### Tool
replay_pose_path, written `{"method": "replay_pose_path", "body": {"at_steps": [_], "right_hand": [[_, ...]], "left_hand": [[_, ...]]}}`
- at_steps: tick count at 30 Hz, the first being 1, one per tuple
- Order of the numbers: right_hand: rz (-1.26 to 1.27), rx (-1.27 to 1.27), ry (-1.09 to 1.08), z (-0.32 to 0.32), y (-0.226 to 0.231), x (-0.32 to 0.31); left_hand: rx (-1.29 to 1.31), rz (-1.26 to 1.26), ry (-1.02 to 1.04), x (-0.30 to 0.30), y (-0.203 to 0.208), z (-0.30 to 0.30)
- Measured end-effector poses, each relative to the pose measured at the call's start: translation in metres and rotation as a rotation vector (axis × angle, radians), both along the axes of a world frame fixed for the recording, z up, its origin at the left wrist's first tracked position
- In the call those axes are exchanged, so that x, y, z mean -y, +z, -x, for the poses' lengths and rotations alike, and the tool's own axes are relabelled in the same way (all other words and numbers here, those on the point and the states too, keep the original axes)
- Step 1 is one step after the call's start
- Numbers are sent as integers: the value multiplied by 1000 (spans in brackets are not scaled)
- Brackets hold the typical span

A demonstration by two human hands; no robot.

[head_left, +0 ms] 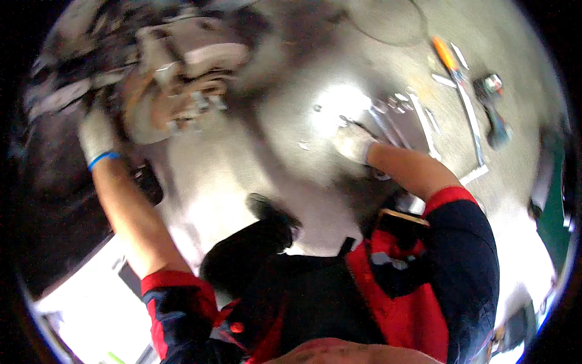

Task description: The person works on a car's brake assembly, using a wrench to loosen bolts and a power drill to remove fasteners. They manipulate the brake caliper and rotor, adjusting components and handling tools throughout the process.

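My left hand (97, 134), in a pale glove with a blue cuff, reaches up beside a rusty brake disc and hub assembly (145, 109) at the left. Its fingers fade into the dark parts there, so their grip is hidden. Low over the floor (291, 182), my gloved right hand (353, 143) is at the edge of a bright patch of light. Small dark bits lie by its fingertips, which are too blurred to read. Just right of this hand, long metal tools (389, 124), probably wrenches, lie among small metal pieces (399, 102).
Farther right lie an orange-handled tool (445, 53), a long metal bar (470, 118) and a dark cordless power tool (494, 112). A thin loop of cable or wire (388, 42) rests at the top. Dark vehicle parts (66, 73) fill the upper left.
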State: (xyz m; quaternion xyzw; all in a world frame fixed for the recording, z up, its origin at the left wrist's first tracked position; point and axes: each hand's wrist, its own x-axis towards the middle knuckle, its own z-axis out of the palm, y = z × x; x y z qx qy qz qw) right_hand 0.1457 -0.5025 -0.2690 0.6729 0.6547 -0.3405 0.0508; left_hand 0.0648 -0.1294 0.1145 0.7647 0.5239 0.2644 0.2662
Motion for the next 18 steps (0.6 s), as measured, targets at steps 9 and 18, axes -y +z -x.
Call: {"method": "replay_pose_path", "body": {"at_steps": [9,18], "right_hand": [[-265,17,230,-6,-26,-2],[-864,-236,-73,-53,91,-45]], "left_hand": [[157,-87,-31,-18,-22,8],[-34,-209,-80,-26,-21,6]]}}
